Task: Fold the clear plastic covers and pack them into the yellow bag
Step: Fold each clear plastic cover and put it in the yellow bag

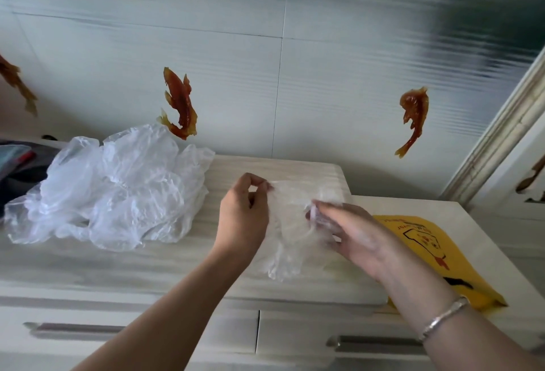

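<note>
While hands grip cover (290, 223), yellow bag (436, 255) flat.

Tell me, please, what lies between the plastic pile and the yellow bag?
In the head view, both hands, left and right, holding one clear cover between pile and bag.

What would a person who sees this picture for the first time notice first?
Probably the two bare hands in the middle, the left hand and right hand, both pinching one clear plastic cover above the pale cabinet top. Next, the big crumpled pile of clear covers at the left, and the yellow bag lying flat at the right, partly under the right forearm.
</note>
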Tool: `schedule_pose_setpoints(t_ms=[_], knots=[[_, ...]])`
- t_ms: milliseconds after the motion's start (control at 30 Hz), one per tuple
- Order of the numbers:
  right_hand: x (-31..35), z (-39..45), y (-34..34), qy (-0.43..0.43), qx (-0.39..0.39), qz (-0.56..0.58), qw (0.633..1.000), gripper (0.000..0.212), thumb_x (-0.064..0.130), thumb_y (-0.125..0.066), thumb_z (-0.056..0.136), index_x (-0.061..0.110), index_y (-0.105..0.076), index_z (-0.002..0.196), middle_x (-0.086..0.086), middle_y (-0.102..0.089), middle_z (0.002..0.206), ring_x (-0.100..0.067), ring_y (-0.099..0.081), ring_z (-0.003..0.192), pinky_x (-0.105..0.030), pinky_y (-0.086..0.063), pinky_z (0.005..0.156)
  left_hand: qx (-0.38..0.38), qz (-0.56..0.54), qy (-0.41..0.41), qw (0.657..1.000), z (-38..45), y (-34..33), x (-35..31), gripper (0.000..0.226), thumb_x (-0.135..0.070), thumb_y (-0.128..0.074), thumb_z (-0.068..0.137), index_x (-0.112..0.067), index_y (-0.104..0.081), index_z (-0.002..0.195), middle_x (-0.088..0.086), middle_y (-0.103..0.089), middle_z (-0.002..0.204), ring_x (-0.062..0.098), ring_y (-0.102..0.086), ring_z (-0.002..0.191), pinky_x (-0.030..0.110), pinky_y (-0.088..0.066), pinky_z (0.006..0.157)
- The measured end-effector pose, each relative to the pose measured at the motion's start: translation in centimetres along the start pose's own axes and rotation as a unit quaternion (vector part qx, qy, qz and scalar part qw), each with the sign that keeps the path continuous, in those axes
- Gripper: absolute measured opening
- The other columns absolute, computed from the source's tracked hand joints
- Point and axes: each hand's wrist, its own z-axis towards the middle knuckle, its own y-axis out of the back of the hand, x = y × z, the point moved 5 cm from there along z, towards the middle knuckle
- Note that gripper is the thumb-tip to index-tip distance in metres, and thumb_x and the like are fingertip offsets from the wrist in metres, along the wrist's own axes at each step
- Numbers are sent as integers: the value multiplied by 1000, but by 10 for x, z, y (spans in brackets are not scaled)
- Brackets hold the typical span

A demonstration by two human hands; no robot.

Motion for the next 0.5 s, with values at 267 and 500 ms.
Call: schedule_pose_setpoints(t_ms=[267, 500], knots=[[12, 4, 22, 123, -208, -4, 970, 10, 15, -65, 90, 15, -68, 80, -4, -70, 86, -13, -63, 67, -20, -50, 55, 54, 155, 17, 986, -3, -5, 12, 12, -18, -50, 93, -19, -59, 85, 0, -62, 68, 15, -54, 53, 28, -43, 52], [20, 6, -3, 140, -17, -60, 988, 6, 14, -74, 77, 17, -75, 82, 3, -75, 82, -8, -70, 79, -12, -50, 64, 204, -43, 194, 959, -7, -12, 7, 51, -61, -46, 89, -16, -69, 99, 3, -74, 95, 22, -70, 88, 32, -56, 80]])
